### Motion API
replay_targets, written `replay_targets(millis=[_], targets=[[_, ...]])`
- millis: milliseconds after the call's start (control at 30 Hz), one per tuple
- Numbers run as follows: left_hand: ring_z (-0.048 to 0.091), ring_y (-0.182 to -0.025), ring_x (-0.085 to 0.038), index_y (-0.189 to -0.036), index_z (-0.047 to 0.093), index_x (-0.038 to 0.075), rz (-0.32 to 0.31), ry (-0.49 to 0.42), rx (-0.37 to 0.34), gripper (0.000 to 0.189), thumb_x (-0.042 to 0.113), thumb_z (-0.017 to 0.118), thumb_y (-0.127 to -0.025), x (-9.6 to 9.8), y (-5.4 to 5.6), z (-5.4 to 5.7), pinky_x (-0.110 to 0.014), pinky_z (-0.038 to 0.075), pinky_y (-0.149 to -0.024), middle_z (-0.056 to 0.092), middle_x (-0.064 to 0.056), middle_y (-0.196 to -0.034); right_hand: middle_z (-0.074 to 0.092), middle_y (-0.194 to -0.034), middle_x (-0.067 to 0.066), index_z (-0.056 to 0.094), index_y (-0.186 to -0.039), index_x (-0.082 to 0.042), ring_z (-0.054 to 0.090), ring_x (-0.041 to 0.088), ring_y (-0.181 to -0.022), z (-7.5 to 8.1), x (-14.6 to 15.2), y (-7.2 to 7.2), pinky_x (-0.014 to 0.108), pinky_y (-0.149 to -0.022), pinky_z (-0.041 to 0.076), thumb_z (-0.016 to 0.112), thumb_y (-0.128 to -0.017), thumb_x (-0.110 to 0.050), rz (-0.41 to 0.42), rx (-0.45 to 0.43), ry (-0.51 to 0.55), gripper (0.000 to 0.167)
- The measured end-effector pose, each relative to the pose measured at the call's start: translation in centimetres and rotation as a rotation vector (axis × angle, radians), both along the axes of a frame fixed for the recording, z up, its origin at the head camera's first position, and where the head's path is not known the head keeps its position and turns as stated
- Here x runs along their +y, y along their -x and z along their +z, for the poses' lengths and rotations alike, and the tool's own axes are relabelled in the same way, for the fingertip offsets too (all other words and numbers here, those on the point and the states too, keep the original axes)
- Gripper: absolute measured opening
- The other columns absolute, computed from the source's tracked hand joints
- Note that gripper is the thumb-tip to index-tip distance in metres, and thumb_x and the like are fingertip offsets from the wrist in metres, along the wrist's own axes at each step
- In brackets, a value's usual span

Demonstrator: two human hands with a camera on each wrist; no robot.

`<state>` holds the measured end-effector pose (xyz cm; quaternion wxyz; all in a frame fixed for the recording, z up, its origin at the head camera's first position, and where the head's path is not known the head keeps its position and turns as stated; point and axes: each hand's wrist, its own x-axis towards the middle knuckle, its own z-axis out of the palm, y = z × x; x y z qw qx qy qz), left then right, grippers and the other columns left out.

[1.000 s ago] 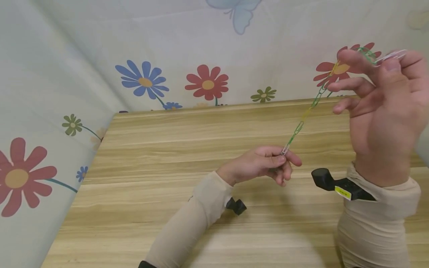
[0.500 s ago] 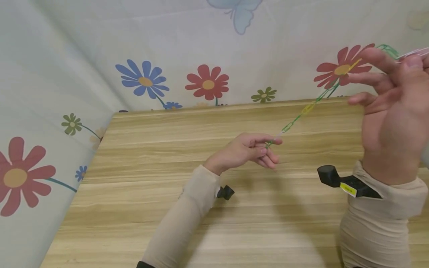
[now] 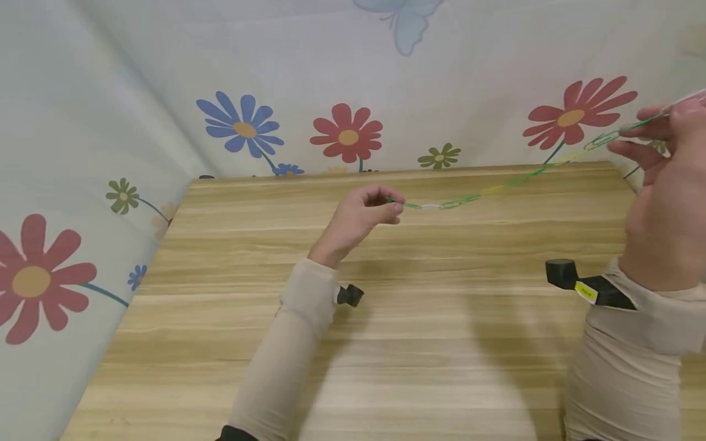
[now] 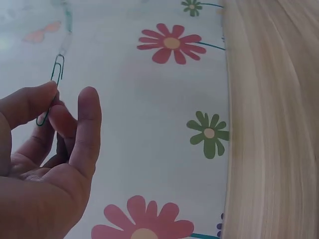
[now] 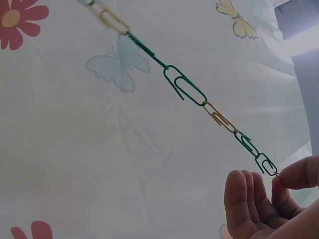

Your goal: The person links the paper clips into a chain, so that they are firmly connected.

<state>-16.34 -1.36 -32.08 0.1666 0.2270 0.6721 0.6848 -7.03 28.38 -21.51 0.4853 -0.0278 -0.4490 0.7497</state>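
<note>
A chain of linked paper clips (image 3: 462,202), green, yellow and white, hangs in a shallow sag between both hands above the table. My left hand (image 3: 361,217) pinches the green clip at its left end between thumb and fingers. In the left wrist view that green paper clip (image 4: 58,69) juts out past the thumb and forefinger. Up at the far right my right hand (image 3: 670,190), partly cut off by the frame edge, pinches the other end. The right wrist view shows the green and yellow links (image 5: 185,85) running in a line to its thumb and fingertip.
Below lies a wood-grain table (image 3: 441,355). A pale cloth backdrop (image 3: 469,67) printed with flowers and butterflies stands behind it and on the left. Black wrist cameras (image 3: 561,274) are strapped over both beige sleeves.
My left hand has moved left and away from me, and my right hand has drifted right. The chain went from a steep slant to a wider, flatter stretch.
</note>
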Motion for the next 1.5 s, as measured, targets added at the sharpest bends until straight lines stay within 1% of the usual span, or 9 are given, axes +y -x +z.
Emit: replay_targets(millis=[133, 233, 333, 433, 633, 800, 1000, 1300, 1500], targets=[[0.068, -0.089, -0.031, -0.108, 0.068, -0.002, 0.019, -0.087, -0.039, 0.015, 0.005, 0.070, -0.094, -0.6, 0.2, 0.0, -0.042, 0.054, -0.093, 0.064, -0.011, -0.092, 0.056, -0.079, 0.027, 0.053, -0.087, 0.014, 0.060, 0.036, -0.064, 0.1, -0.7, 0.4, 0.036, -0.059, 0.058, 0.066, -0.088, 0.009, 0.198, 0.014, 0.040, 0.014], [0.069, -0.090, -0.031, -0.106, 0.068, -0.002, 0.026, -0.129, -0.055, 0.013, 0.003, 0.069, -0.094, -0.8, 0.2, 0.2, -0.041, 0.054, -0.094, 0.064, -0.010, -0.094, 0.055, -0.070, 0.026, 0.052, -0.085, 0.017, 0.056, 0.035, -0.055, -0.1, -1.5, 0.6, 0.038, -0.053, 0.057, 0.068, -0.084, 0.014, 0.344, -0.006, 0.010, 0.016], [0.066, -0.090, -0.028, -0.110, 0.068, -0.006, 0.034, -0.175, -0.046, 0.017, 0.003, 0.067, -0.096, -0.8, 0.2, 0.5, -0.043, 0.054, -0.093, 0.063, -0.011, -0.101, 0.057, -0.070, 0.023, 0.055, -0.085, 0.020, 0.055, 0.031, -0.056, -0.4, -2.6, 0.8, 0.035, -0.052, 0.055, 0.068, -0.084, 0.015, 0.442, -0.062, -0.104, 0.014], [0.063, -0.088, -0.024, -0.115, 0.067, -0.009, 0.046, -0.220, -0.018, 0.021, 0.004, 0.064, -0.099, -0.9, 0.2, 0.7, -0.044, 0.055, -0.092, 0.064, -0.013, -0.105, 0.060, -0.075, 0.020, 0.061, -0.091, 0.020, 0.056, 0.028, -0.060, -0.8, -3.6, 0.9, 0.031, -0.056, 0.056, 0.070, -0.087, 0.011, 0.496, -0.134, -0.245, 0.014], [0.064, -0.078, -0.022, -0.105, 0.074, 0.000, 0.066, -0.292, 0.061, 0.012, 0.002, 0.066, -0.097, -1.0, 0.0, 1.2, -0.042, 0.057, -0.085, 0.070, -0.013, -0.103, 0.061, -0.076, 0.016, 0.068, -0.098, 0.014, 0.060, 0.024, -0.063, -1.7, -5.7, 1.1, 0.026, -0.066, 0.057, 0.067, -0.092, 0.006, 0.609, -0.226, -0.495, 0.010], [0.060, -0.077, -0.024, -0.107, 0.073, -0.003, 0.064, -0.335, 0.134, 0.014, 0.001, 0.064, -0.096, -1.0, -0.1, 1.4, -0.036, 0.058, -0.071, 0.070, -0.014, -0.099, 0.064, -0.077, 0.015, 0.071, -0.099, 0.011, 0.064, 0.022, -0.067, -2.3, -7.2, 1.3, 0.026, -0.070, 0.058, 0.063, -0.095, 0.007, 0.652, -0.296, -0.633, 0.009], [0.058, -0.068, -0.025, -0.114, 0.069, -0.009, 0.062, -0.280, 0.186, 0.020, 0.003, 0.059, -0.100, -1.3, -0.3, 1.9, -0.041, 0.059, -0.074, 0.070, -0.015, -0.100, 0.065, -0.082, 0.017, 0.070, -0.101, 0.013, 0.065, 0.020, -0.069, -2.8, -8.2, 1.5, 0.026, -0.071, 0.058, 0.060, -0.096, 0.007, 0.666, -0.323, -0.715, 0.012], [0.056, -0.070, -0.025, -0.118, 0.071, -0.006, 0.095, -0.145, 0.216, 0.023, 0.006, 0.062, -0.100, -1.8, -0.3, 2.8, -0.039, 0.059, -0.073, 0.063, -0.012, -0.092, 0.065, -0.083, 0.015, 0.071, -0.100, 0.011, 0.065, 0.021, -0.069, -2.9, -8.3, 1.7, 0.026, -0.070, 0.058, 0.061, -0.096, 0.007, 0.690, -0.322, -0.676, 0.012], [0.056, -0.072, -0.027, -0.125, 0.068, -0.003, 0.097, -0.055, 0.275, 0.026, 0.004, 0.058, -0.102, -2.0, -0.5, 3.2, -0.038, 0.058, -0.073, 0.056, -0.013, -0.086, 0.066, -0.085, 0.017, 0.066, -0.100, 0.012, 0.064, 0.022, -0.067, -3.1, -8.6, 1.9, 0.028, -0.068, 0.058, 0.063, -0.093, 0.011, 0.759, -0.290, -0.609, 0.008]])
